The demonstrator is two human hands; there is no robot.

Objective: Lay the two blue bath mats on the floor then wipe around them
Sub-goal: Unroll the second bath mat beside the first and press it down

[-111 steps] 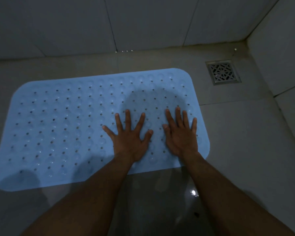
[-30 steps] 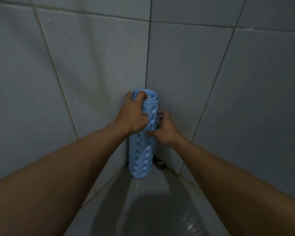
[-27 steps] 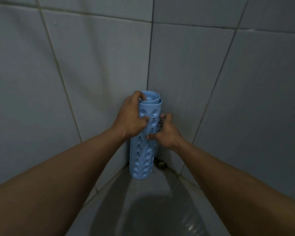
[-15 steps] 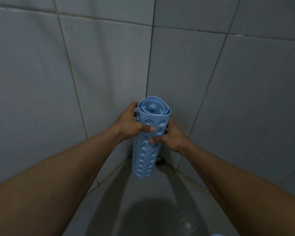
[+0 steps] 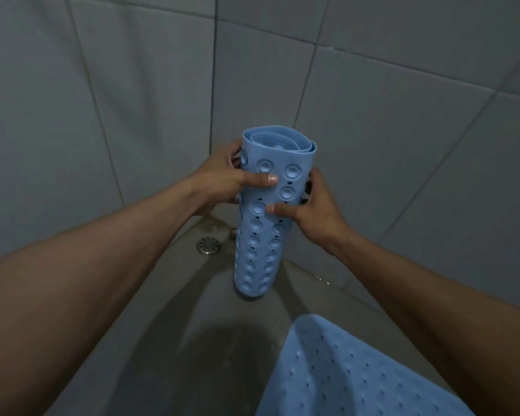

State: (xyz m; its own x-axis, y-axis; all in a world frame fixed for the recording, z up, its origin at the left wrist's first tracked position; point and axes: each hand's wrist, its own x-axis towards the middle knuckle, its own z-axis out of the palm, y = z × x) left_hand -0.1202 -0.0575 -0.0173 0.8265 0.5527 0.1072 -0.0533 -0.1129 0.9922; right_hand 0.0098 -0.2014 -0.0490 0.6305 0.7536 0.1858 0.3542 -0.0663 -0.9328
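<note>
A rolled blue bath mat (image 5: 261, 235) with suction cups facing out is held upright in the air in front of the wall corner. My left hand (image 5: 222, 181) grips its upper part from the left, thumb across the front. My right hand (image 5: 312, 208) grips it from the right just below. A flat blue bath mat (image 5: 342, 376) lies on the floor at the bottom right, its corner showing between my arms.
Grey tiled walls (image 5: 132, 85) meet in a corner behind the roll. A small round metal drain (image 5: 208, 245) sits in the floor near that corner. Wet grey floor (image 5: 210, 340) lies between the corner and the flat mat.
I lifted the rolled mat out of the corner and drew it toward me. The view tilted down, bringing the drain and the flat mat into sight.
</note>
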